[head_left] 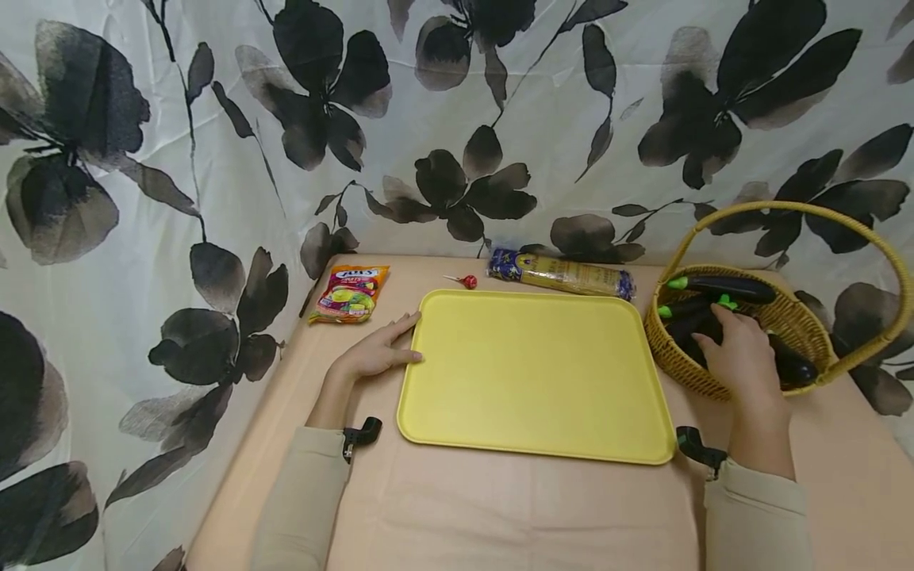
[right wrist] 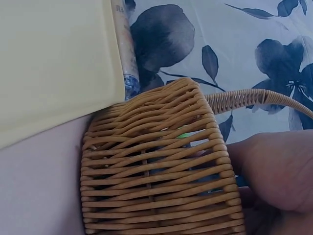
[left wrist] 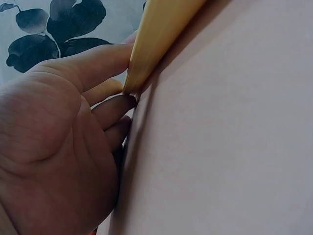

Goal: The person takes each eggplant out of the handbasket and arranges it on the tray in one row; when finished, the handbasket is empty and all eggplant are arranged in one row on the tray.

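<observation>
My left hand [head_left: 377,349] touches the left edge of a yellow tray [head_left: 535,377], fingers extended. In the left wrist view, the thumb [left wrist: 105,63] lies against the side of the raised-looking rim. My right hand [head_left: 746,357] reaches into a wicker basket [head_left: 689,373] at the right. Its thumb and fingers grip a dark eggplant among several glossy eggplants [head_left: 735,288] with green stems. Part of the grip is hidden by the hand itself. In the right wrist view, the basket's woven wall [right wrist: 156,181] covers most of the fingers.
Behind the tray lie a long packet of pasta [head_left: 564,274] and a small red-wrapped lollipop [head_left: 468,281]. A colorful snack bag [head_left: 350,293] sits at the back left. The basket's tall handle [head_left: 857,226] arches over its right side. Floral fabric [head_left: 457,103] hangs behind the table.
</observation>
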A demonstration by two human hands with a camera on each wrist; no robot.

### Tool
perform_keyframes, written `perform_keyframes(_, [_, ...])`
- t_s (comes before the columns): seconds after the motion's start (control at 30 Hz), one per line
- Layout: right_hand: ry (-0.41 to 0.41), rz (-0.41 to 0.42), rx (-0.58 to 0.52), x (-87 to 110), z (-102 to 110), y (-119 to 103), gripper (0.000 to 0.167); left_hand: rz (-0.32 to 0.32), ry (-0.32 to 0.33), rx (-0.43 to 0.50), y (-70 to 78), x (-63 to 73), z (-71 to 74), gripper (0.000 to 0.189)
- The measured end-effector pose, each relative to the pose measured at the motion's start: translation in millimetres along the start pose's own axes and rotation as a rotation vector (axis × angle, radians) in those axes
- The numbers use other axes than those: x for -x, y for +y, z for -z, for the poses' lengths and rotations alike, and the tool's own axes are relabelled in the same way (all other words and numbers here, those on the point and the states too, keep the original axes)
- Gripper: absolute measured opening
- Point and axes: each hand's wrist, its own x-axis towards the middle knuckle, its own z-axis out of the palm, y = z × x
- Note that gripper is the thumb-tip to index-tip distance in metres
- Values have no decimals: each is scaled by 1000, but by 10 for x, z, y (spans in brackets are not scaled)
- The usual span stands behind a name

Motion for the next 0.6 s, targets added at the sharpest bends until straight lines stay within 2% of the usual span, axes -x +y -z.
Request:
perform_keyframes(0.33, [26, -12, 16, -2, -42, -11, 71, -8, 3, 16, 1, 4, -1, 89])
perform_keyframes(0.6, [-4, 29, 38, -24, -59, -16, 61, -2, 5, -2, 19, 24, -11, 88])
